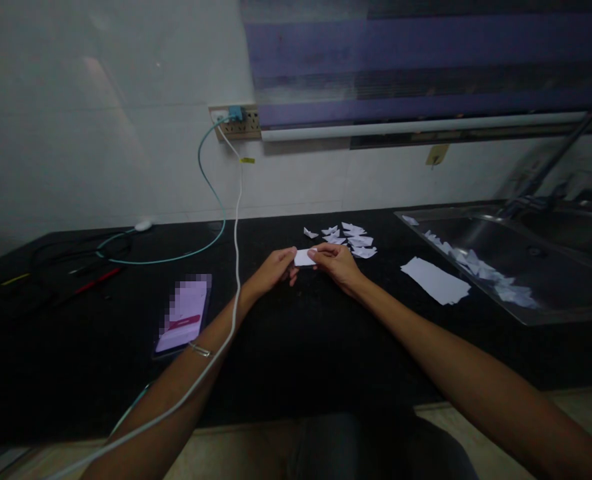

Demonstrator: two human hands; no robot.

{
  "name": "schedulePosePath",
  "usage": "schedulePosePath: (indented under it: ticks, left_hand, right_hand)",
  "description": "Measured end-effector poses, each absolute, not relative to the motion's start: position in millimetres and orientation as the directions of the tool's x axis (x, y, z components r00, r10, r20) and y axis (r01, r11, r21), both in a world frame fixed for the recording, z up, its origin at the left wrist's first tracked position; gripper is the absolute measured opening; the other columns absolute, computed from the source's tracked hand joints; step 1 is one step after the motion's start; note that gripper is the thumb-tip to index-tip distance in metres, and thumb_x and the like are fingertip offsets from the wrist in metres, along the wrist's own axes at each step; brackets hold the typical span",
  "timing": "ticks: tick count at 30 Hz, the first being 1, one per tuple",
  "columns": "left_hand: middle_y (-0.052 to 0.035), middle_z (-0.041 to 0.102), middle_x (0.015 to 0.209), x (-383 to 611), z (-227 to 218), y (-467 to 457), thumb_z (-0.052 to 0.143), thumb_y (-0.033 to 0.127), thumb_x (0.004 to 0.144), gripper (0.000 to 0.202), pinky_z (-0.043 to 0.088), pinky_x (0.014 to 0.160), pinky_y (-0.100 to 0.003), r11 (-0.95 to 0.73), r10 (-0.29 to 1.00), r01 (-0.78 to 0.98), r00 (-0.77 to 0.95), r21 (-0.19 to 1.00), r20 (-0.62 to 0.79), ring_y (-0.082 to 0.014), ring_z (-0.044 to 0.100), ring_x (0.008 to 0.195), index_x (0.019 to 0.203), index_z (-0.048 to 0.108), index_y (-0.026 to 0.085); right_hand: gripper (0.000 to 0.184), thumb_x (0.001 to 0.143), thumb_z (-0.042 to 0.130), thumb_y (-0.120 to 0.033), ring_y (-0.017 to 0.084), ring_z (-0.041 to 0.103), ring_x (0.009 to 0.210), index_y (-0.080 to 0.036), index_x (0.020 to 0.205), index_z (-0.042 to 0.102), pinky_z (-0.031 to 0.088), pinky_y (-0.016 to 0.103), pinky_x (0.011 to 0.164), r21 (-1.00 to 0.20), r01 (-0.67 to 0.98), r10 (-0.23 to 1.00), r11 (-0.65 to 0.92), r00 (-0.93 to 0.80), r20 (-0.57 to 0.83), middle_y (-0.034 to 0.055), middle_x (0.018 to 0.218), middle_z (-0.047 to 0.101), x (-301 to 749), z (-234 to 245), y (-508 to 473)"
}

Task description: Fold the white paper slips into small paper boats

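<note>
A small white piece of paper (pixel 305 257) is held between my two hands above the dark countertop. My left hand (pixel 277 267) pinches its left end with thumb and fingers. At the right end, the thumb and fingers of my right hand (pixel 337 265) are closed on the same paper. Whether it is folded in layers I cannot tell. Just behind my right hand lie several folded paper boats (pixel 352 233), grouped loosely on the counter. To the right of that hand is a stack of white paper sheets (pixel 436 280).
A steel sink (pixel 566 267) with more folded papers (pixel 481 268) along its left side is at the right. On the left lie a phone (pixel 183 313), a red pen-like item (pixel 97 280) and dark cables. A white cable (pixel 237 240) hangs from the wall socket (pixel 249 123) across my left forearm.
</note>
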State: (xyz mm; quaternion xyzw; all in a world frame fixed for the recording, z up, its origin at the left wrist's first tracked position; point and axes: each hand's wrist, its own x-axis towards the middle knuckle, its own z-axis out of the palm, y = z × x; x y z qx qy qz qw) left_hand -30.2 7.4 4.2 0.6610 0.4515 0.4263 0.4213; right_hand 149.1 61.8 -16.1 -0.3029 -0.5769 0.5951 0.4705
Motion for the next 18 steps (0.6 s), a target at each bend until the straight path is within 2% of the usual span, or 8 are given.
schedulePosePath:
  ticks: [6,12,18]
  left_hand:
    - [0.0049,0.053,0.055,-32.8,1.4,12.7,0.053,0.055,0.092,0.041,0.038,0.047,-0.019,-0.328,0.944,0.310,0.136,0.892,0.299,-0.0077,0.050,0.045,0.074,0.051,0.018]
    - [0.0048,0.050,0.051,-34.9,-3.1,13.1,0.045,0.055,0.095,0.043,0.033,0.044,-0.020,-0.325,0.946,0.402,0.123,0.856,0.301,-0.0088,0.046,0.042,0.073,0.050,0.019]
    - [0.0040,0.050,0.051,-35.2,-2.6,10.9,0.044,0.052,0.096,0.042,0.033,0.044,-0.020,-0.343,0.939,0.462,0.150,0.818,0.309,-0.0101,0.047,0.044,0.072,0.051,0.019]
  right_hand:
    - [0.035,0.061,0.086,-0.045,0.013,0.060,0.063,-0.018,0.079,0.074,0.050,0.028,0.061,-0.971,-0.210,0.915,0.112,-0.359,0.183,0.0033,0.076,0.071,149.3,-14.4,60.7]
    - [0.033,0.066,0.082,-0.047,0.011,0.057,0.058,-0.019,0.079,0.073,0.048,0.027,0.058,-0.984,-0.155,0.881,0.088,-0.448,0.150,0.0012,0.072,0.068,150.5,-17.7,62.0]
    - [0.036,0.074,0.074,-0.054,0.011,0.053,0.055,-0.018,0.069,0.070,0.043,0.025,0.054,-0.991,-0.088,0.826,0.097,-0.549,0.130,0.0005,0.064,0.063,151.1,-18.1,63.2]
